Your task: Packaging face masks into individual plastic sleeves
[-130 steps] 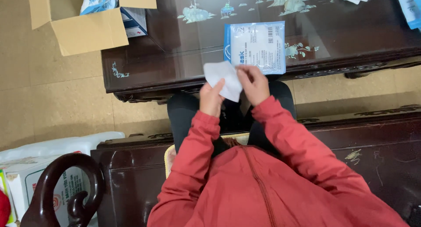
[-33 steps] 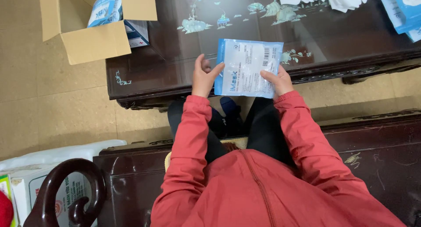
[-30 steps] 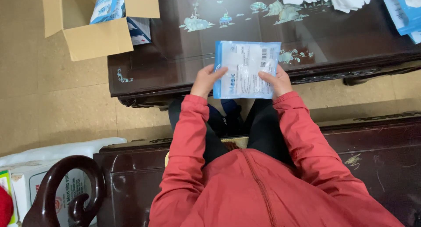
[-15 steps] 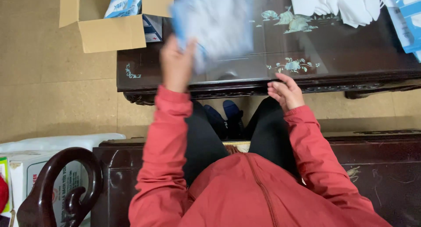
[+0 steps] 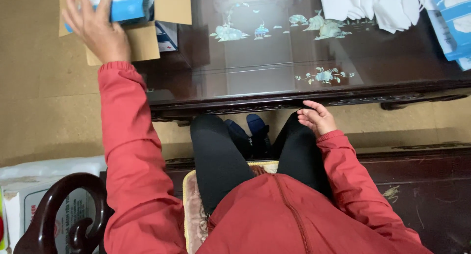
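The left hand (image 5: pixel 98 30) holds a blue-and-white packet (image 5: pixel 122 1) over the cardboard box (image 5: pixel 169 8) beside the bench (image 5: pixel 274 62), not yet released, while the right hand (image 5: pixel 318 117) rests empty, loosely curled, at the bench's near edge.

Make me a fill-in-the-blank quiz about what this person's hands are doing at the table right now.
1. The left hand holds a blue and white packet over the open ____ box.
2. The right hand is empty and rests by the person's ____.
3. The white masks lie at the far edge of the dark ____.
4. Both sleeves are ____ in colour.

Missing words: cardboard; knee; table; red
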